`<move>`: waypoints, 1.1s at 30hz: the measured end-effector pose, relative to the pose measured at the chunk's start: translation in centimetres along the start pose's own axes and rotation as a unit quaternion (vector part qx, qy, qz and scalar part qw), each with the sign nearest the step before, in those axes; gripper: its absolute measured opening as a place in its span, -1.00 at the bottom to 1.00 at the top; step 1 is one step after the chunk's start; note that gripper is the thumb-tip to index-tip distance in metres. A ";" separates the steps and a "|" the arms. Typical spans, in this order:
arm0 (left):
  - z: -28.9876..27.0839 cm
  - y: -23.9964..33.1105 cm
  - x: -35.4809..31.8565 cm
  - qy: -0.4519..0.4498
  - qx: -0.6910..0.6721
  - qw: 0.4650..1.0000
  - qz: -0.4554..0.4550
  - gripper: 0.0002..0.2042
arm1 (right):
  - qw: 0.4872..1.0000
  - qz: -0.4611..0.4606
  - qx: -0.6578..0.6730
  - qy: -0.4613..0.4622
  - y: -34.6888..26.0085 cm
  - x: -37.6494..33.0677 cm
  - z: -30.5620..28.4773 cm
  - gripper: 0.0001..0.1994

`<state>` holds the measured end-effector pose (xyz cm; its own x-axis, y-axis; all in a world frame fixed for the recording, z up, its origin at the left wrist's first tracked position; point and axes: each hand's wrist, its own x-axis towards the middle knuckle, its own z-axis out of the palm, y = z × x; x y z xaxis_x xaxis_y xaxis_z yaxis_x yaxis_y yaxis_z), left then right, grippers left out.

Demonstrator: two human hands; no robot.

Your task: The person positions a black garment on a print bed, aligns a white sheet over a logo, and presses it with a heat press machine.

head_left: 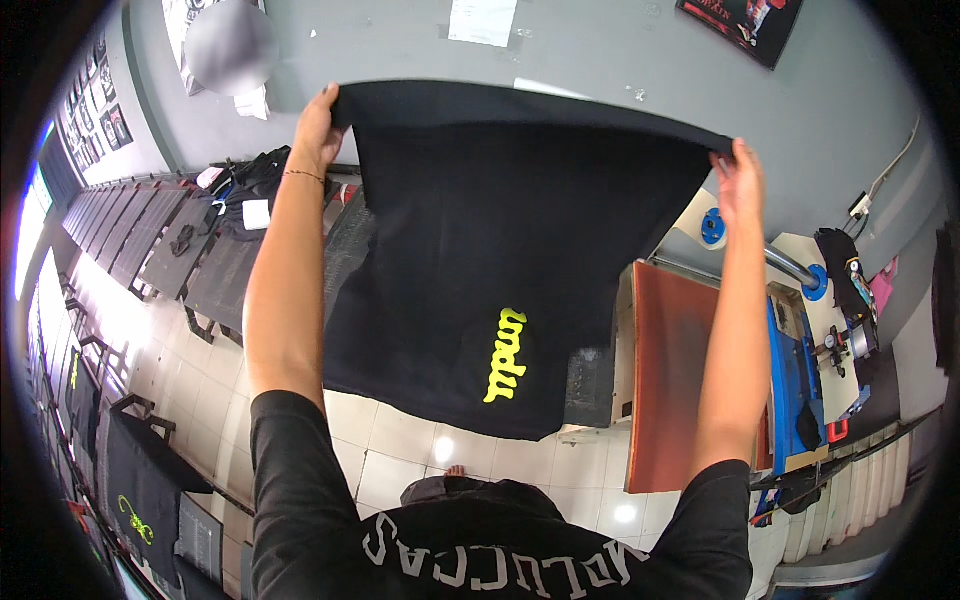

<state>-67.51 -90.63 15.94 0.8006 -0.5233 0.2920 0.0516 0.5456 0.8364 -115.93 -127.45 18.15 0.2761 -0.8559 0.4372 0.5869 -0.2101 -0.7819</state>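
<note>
A wide black fabric panel hangs stretched out in front of me, held up by its two top corners. My left hand is closed on the upper left corner, thumb near the edge. At the upper right corner my right hand pinches the fabric, a little lower than the left. The top edge is folded over or curled into a band and sags slightly between the hands. Bright yellow lettering runs sideways on the lower right part of the panel. The fabric hides much of what stands behind it.
At my right stand a reddish-brown flat board and a blue-framed machine with a pressure gauge. Dark work tables run along the left, with piled dark garments. Another dark printed cloth lies at lower left.
</note>
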 end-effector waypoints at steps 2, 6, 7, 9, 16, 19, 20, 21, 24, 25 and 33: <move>-0.1 2.7 -1.7 -0.036 -0.036 0.998 0.049 -0.78 | 0.998 -0.046 0.023 -0.035 -2.8 -2.9 0.8 -0.90; -4.0 5.7 -9.6 0.015 -0.044 0.997 0.066 -0.71 | 0.998 -0.041 0.041 -0.020 -5.6 -13.1 1.4 -0.86; -5.4 6.0 -12.7 0.017 -0.038 0.998 0.053 -0.69 | 0.998 -0.024 0.041 0.031 -5.5 -16.4 1.7 -0.84; -6.3 5.9 -19.0 -0.007 -0.010 1.000 -0.005 -0.67 | 0.998 0.009 0.020 0.063 -4.7 -22.3 0.1 -0.84; -19.6 -3.6 -30.2 0.081 0.160 0.972 -0.151 -0.72 | 0.958 0.249 0.013 0.141 5.5 -41.7 -6.3 -0.90; -27.6 -8.9 -34.1 0.083 0.226 0.944 -0.225 -0.76 | 0.918 0.344 -0.023 0.198 9.9 -48.9 -6.8 -0.88; -25.9 -9.9 -34.7 0.105 0.233 0.933 -0.252 -0.75 | 0.910 0.360 -0.035 0.202 11.3 -51.2 -7.9 -0.89; -29.3 -11.1 -36.1 0.111 0.277 0.919 -0.257 -0.73 | 0.902 0.385 -0.035 0.191 13.0 -53.1 -8.3 -0.89; -33.7 -13.9 -38.8 0.095 0.393 0.864 -0.301 -0.69 | 0.866 0.462 -0.043 0.186 16.2 -56.2 -10.0 -0.87; -33.5 -14.5 -38.9 0.096 0.360 0.877 -0.302 -0.71 | 0.872 0.453 -0.049 0.177 16.6 -56.6 -10.5 -0.87; -35.5 -15.3 -40.5 0.135 0.293 0.900 -0.293 -0.68 | 0.852 0.500 -0.071 0.140 15.6 -56.9 -12.0 -0.88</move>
<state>-79.55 -54.58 -25.12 0.8578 -0.3883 -0.3368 0.2526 -0.2522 0.9341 -131.66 -87.66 -24.28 0.3808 -0.7146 -0.5868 0.0607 0.6525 -0.7553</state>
